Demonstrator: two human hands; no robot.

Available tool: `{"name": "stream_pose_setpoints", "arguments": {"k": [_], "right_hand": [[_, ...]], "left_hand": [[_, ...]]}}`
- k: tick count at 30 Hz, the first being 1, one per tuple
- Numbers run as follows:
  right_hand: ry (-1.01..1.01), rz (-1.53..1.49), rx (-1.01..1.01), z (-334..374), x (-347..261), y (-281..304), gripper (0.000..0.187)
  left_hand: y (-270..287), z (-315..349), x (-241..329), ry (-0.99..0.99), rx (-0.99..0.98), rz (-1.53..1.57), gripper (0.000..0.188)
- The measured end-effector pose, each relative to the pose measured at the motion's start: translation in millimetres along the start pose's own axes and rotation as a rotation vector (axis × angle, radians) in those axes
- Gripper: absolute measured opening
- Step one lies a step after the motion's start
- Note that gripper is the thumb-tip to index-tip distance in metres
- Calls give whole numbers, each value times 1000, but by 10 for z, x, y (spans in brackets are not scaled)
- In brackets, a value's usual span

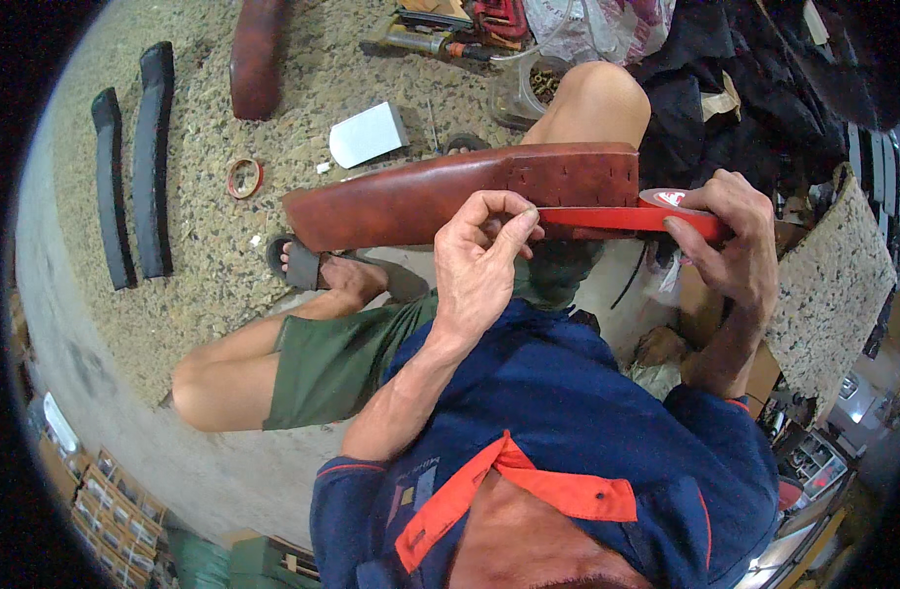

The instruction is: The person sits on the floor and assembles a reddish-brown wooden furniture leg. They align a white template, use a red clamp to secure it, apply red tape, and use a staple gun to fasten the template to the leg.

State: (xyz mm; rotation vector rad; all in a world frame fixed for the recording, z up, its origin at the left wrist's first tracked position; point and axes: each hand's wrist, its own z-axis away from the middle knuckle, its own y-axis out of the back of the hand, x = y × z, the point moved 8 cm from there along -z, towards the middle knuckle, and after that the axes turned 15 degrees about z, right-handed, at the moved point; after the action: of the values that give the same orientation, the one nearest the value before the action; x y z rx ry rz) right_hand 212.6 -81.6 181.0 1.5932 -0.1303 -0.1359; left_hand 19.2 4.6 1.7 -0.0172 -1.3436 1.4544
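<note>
A long, padded piece covered in glossy brown leather (pixel 401 201) lies across my lap, a row of small dark marks near its right end. Above its near edge, my right hand (pixel 735 240) grips a roll of red tape (pixel 700 224), thumb below and fingers on top. A red strip (pixel 597 218) runs left from the roll, along the leather piece. At its left end, the thumb and index finger of my left hand (pixel 481 250) are pinched together on the tape; the other fingers curl inward. Whether the strip touches the leather I cannot tell.
Speckled foam sheeting (pixel 200 245) covers the floor ahead. On it lie two black padded strips (pixel 154 157), another brown leather piece (pixel 256 59), a small tape ring (pixel 244 179) and a white block (pixel 369 135). Farther off are an air tool (pixel 416 41), a plastic tub (pixel 514 103) and black fabric (pixel 754 128).
</note>
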Motion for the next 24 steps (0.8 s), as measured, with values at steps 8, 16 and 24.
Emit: {"name": "stream_pose_setpoints", "arguments": {"k": [8,16,24], "right_hand": [[-38,89,-24,-51,69,-75,23],[-30,200,-29,-73,109,-155,24],[-23,105,0,-173,122,-101,22]], "left_hand": [[94,-96,-15,14,110,-3,5],[134,-153,-55,-7,119,-45,8],[213,-243,-54,-128,174,-1,15]]}}
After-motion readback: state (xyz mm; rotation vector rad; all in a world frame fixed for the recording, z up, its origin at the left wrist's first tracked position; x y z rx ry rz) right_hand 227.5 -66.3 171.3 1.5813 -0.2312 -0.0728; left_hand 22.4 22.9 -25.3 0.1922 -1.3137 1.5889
